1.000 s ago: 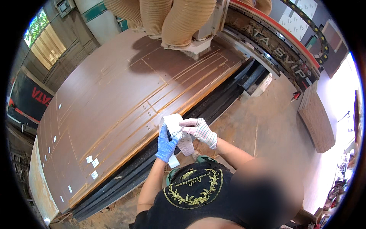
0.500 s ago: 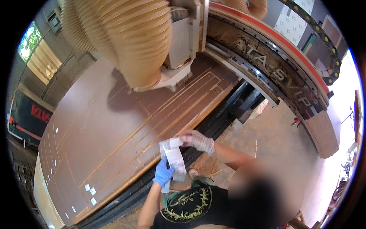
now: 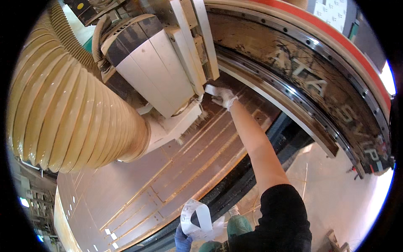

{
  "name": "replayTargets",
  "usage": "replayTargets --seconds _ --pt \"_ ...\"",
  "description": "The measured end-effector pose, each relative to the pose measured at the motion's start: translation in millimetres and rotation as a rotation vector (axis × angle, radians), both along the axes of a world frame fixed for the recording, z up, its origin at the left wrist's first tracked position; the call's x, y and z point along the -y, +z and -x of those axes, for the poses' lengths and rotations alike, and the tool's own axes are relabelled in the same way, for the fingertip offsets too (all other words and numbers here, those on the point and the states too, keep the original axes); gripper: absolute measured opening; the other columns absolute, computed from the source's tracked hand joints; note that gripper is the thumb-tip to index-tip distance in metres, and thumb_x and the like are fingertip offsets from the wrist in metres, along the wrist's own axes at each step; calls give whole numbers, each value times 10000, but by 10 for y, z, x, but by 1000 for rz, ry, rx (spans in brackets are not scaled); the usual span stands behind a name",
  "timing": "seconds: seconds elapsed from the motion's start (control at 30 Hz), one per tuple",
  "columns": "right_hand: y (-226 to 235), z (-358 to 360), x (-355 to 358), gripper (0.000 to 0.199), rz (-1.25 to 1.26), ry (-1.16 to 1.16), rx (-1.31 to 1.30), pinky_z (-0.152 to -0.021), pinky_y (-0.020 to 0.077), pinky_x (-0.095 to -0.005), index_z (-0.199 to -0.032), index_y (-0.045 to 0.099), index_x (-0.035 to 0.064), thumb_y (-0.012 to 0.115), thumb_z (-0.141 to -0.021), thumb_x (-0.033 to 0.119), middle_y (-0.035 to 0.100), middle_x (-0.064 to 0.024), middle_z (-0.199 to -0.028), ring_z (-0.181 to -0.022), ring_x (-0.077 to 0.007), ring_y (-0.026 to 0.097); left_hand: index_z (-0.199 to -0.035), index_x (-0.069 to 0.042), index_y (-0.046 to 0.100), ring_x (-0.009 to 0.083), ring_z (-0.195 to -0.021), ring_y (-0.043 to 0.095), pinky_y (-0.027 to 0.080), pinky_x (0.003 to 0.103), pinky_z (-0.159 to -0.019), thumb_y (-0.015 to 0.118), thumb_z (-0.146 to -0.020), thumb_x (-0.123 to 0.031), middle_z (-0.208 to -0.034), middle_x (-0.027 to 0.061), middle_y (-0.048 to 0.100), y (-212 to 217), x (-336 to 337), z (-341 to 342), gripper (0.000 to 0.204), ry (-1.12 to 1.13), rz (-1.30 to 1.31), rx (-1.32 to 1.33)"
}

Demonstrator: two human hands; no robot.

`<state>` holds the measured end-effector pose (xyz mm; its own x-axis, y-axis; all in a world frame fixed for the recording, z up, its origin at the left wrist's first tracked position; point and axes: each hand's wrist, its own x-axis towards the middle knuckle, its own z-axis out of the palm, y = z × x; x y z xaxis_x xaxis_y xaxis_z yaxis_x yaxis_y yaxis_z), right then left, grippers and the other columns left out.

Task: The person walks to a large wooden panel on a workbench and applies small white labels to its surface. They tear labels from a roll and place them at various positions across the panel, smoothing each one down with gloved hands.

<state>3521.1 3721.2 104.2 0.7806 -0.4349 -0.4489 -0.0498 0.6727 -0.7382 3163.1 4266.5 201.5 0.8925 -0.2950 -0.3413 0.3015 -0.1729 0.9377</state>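
Note:
My left hand [image 3: 183, 240], in a blue glove, is at the lower edge and closed on a curling strip of white labels [image 3: 203, 216]. It is partly cut off by the strip and my clothing. My right hand [image 3: 225, 98], in a pale glove, reaches far out over the brown panel [image 3: 130, 189], just beside the machine's white spindle housing [image 3: 155, 77]. Between its fingers is one small white label [image 3: 210, 89]. Cut grooves run across the panel, and several white labels [image 3: 111, 234] lie on its near left part.
A thick ribbed yellowish hose [image 3: 79, 113] fills the left, joined to a brush-edged dust hood [image 3: 176, 126] over the panel. A long machine beam [image 3: 294, 63] with a red stripe crosses the upper right. Dark rails [image 3: 235, 185] run along the panel's near edge.
My right hand has left the label strip and stretched forward beside the spindle housing with a label. The left keeps the strip, lower down. The view has shifted toward the machine.

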Motion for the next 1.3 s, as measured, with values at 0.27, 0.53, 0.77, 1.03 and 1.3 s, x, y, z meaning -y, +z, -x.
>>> replayTargets --seconds 0.27,0.53,0.77,1.03,1.3 --pt "43 203 424 407 1664 269 -617 -948 356 -344 -1169 499 85 377 -869 332 437 -112 -1261 -1125 -268 434 -1309 -35 294 202 -1077 460 418 338 -876 646 -765 -160 -1219 98 440 178 303 83 660 77 76 -46" --pt "361 253 329 793 1553 380 -439 -1058 190 -399 -1346 229 46 383 -799 599 203 -178 -1396 -1296 -308 189 -1302 -28 310 211 -1128 424 373 345 -935 704 -704 -164 -1245 103 426 201 479 -44 729 125 -20 180" --pt "805 1236 -281 540 1492 438 -376 -932 361 -377 -1152 513 44 449 -829 472 531 -167 -1148 -1088 -299 484 -1310 -15 292 203 -1150 379 332 335 -957 702 -708 -329 -1263 89 381 489 468 69 793 292 -29 73" --pt "1769 3873 -2265 300 556 682 352 -869 416 -296 -1044 578 19 569 -803 198 597 -82 -1008 -938 -170 559 -1340 -54 248 173 -1155 372 314 311 -978 668 -747 -154 -1262 69 384 709 591 284 733 178 358 307" --pt "2328 4907 -3885 343 365 714 480 -837 423 -286 -1100 552 35 611 -771 115 571 -46 -1034 -951 -134 527 -1288 -42 320 156 -1069 436 364 289 -915 623 -778 -96 -1178 63 449 1107 -187 910 596 77 399 333"
